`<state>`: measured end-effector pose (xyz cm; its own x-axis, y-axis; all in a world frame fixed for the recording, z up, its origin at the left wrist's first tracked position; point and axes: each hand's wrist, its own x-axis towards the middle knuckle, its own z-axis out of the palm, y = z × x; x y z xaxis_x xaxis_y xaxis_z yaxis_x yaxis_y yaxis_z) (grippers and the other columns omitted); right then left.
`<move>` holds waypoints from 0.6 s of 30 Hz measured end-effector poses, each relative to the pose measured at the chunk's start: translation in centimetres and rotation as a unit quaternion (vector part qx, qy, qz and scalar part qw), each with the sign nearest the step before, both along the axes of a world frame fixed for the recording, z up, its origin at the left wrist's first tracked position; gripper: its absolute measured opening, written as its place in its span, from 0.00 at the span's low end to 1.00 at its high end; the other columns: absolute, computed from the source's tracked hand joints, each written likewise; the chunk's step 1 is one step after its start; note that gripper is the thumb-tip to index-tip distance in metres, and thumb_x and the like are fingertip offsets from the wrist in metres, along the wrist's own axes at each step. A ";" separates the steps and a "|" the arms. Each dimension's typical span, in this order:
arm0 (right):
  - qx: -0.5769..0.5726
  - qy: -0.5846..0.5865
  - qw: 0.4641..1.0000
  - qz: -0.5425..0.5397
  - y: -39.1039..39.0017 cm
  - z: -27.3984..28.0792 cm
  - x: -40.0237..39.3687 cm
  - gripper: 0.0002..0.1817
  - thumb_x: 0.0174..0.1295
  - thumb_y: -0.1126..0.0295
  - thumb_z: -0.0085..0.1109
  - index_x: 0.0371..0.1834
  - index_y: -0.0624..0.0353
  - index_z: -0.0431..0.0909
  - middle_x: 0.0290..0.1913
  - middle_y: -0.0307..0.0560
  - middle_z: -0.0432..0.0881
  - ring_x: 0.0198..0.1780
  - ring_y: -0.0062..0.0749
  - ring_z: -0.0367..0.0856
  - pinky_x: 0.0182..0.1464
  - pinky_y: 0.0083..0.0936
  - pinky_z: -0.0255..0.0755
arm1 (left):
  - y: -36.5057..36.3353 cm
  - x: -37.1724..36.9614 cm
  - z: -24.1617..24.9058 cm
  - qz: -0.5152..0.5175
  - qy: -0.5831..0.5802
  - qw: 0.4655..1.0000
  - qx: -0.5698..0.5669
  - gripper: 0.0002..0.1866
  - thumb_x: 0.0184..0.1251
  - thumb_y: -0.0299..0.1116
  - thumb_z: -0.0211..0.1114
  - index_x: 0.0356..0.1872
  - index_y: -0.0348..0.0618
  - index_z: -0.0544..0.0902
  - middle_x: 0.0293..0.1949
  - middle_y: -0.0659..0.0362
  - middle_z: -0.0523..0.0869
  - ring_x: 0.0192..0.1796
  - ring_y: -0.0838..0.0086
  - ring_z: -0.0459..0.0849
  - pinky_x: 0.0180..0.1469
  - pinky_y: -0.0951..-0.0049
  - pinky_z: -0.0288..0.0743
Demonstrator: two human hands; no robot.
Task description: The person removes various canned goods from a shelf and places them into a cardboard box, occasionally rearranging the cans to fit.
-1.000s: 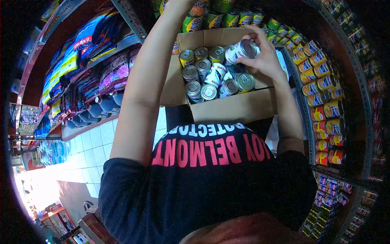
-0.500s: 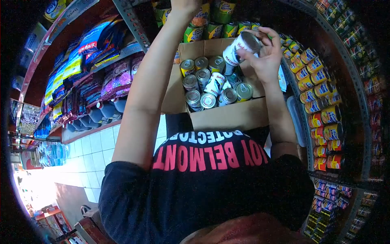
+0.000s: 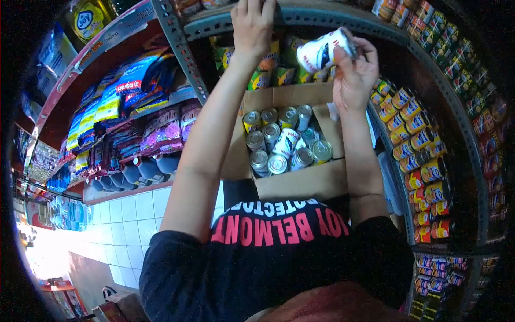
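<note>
My right hand (image 3: 356, 72) is closed around a white mackerel can (image 3: 323, 51), held tilted above the back right of an open cardboard box (image 3: 300, 182). My left hand (image 3: 252, 27) is raised to the metal shelf edge (image 3: 306, 19). Its fingers stretch upward, slightly apart, and the tips run out at the top of the view. Inside the box, several cans stand upright, among them a yellow-labelled can (image 3: 251, 121). Another white mackerel can (image 3: 285, 142) lies tilted on top of them.
Green and yellow packs (image 3: 260, 79) sit on the shelf behind the box. Rows of yellow cans (image 3: 413, 123) line the curved shelving on the right. Detergent packs (image 3: 120, 102) and purple pouches (image 3: 161, 131) fill the left rack, above a white tiled floor (image 3: 126, 214).
My right hand has lifted the mackerel can up and away from the box, turning it more sideways. The view has tipped upward, bringing my left hand at the shelf edge into sight.
</note>
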<state>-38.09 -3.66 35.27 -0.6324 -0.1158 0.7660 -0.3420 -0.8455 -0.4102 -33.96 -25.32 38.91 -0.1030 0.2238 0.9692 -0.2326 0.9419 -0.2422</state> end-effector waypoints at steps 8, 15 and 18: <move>-0.051 0.195 0.967 -0.155 -6.9 11.4 -3.3 0.34 0.55 0.84 0.75 0.64 0.57 0.69 0.53 0.45 0.83 0.55 0.26 0.82 0.60 0.27 0.78 | 0.2 0.4 0.1 0.012 -0.011 1.000 0.018 0.18 0.59 0.31 0.62 0.53 0.49 0.81 0.47 0.57 0.78 0.52 0.61 0.77 0.55 0.60 0.71; 0.106 0.179 0.966 -0.156 -13.3 10.0 -11.0 0.30 0.54 0.70 0.84 0.56 0.62 0.76 0.49 0.44 0.85 0.48 0.24 0.84 0.50 0.22 0.81 | 0.6 0.8 0.2 0.000 -0.020 0.999 0.032 0.16 0.61 0.32 0.62 0.51 0.48 0.81 0.45 0.59 0.79 0.51 0.63 0.78 0.54 0.61 0.71; 0.144 0.236 0.926 -0.257 -12.3 9.8 -8.4 0.34 0.53 0.69 0.84 0.61 0.62 0.74 0.51 0.47 0.84 0.52 0.27 0.85 0.53 0.24 0.82 | 0.5 0.8 0.1 0.007 -0.018 0.999 0.028 0.15 0.61 0.32 0.62 0.50 0.48 0.81 0.44 0.59 0.79 0.52 0.63 0.79 0.54 0.61 0.70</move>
